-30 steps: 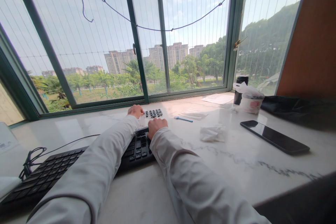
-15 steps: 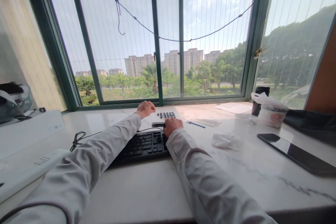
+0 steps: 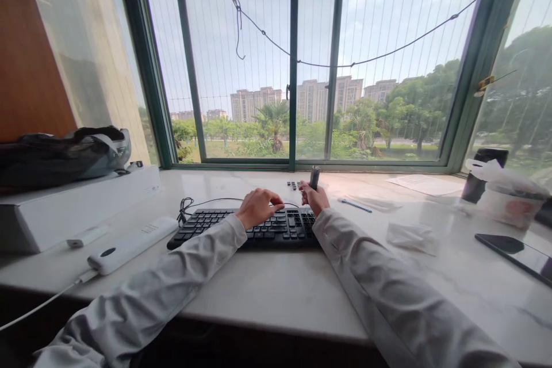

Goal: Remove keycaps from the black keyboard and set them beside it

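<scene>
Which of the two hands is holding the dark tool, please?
The right hand: the dark tool sticks up from its grip. The left hand is over the keyboard, with no such tool showing.

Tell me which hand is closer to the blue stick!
Right: the right hand is just left of the blue stick; the left hand is farther left, over the keyboard.

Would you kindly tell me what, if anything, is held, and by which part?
The right hand holds a dark object by its lower part; left hand: cannot tell.
</scene>
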The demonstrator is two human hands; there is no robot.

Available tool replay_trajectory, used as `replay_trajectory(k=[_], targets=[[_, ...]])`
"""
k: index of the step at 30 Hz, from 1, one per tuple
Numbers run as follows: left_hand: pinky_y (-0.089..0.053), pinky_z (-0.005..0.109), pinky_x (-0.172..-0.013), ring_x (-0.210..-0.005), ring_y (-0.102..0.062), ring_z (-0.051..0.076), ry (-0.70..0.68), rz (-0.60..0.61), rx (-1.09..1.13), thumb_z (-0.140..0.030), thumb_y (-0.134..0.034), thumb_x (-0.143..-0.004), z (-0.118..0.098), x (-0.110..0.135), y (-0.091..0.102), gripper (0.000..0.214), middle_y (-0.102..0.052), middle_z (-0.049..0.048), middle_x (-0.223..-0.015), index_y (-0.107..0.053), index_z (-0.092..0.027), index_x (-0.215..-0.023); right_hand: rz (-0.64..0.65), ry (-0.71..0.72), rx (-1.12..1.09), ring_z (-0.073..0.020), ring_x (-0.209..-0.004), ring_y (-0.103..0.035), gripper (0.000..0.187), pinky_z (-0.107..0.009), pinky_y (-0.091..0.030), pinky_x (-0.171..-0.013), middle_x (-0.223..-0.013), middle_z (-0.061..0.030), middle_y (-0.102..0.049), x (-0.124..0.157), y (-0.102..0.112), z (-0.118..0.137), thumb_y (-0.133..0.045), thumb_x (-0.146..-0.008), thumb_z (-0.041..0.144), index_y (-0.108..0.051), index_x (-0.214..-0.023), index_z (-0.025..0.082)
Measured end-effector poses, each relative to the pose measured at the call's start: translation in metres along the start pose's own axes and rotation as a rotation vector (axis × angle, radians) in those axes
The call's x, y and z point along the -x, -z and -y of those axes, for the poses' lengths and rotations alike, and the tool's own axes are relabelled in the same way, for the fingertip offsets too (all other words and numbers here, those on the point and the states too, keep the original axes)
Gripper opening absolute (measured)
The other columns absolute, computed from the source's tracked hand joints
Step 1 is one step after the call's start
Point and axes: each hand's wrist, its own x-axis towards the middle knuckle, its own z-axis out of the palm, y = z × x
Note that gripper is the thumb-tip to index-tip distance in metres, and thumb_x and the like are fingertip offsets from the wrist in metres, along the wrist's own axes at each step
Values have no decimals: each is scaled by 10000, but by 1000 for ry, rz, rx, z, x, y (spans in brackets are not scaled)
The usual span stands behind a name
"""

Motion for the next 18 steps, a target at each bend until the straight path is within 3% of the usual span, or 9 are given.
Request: replay_trajectory(k=[3, 10, 18], targets=[[-465, 280, -793, -874, -650, 195, -18, 6, 29, -483, -539, -834, 1, 3, -9, 292, -733, -3, -909, -738, -294, -934, 27, -49, -108, -56, -376, -247, 295, -199, -278, -379, -423, 108, -266, 3, -9, -4, -698, -701, 398, -507, -653, 178], [-463, 279, -809, -893, -643, 200, -59, 22, 98, -509, -493, -850, 13, 0, -22, 365, -724, 30, -944, -739, -249, -921, 120, -159, -167, -62, -422, -339, 317, -185, -289, -386, -467, 81, -346, 21, -29, -3, -712, -697, 399, -491, -667, 174], [-474, 280, -786, -835, -649, 200, -61, 76, 180, -527, -522, -818, 9, 1, -28, 365, -727, 24, -871, -741, -238, -859, 88, -164, -197, -59, -411, -294, 269, -187, -273, -365, -467, 84, -320, 25, -35, -1, -709, -711, 338, -499, -663, 176]])
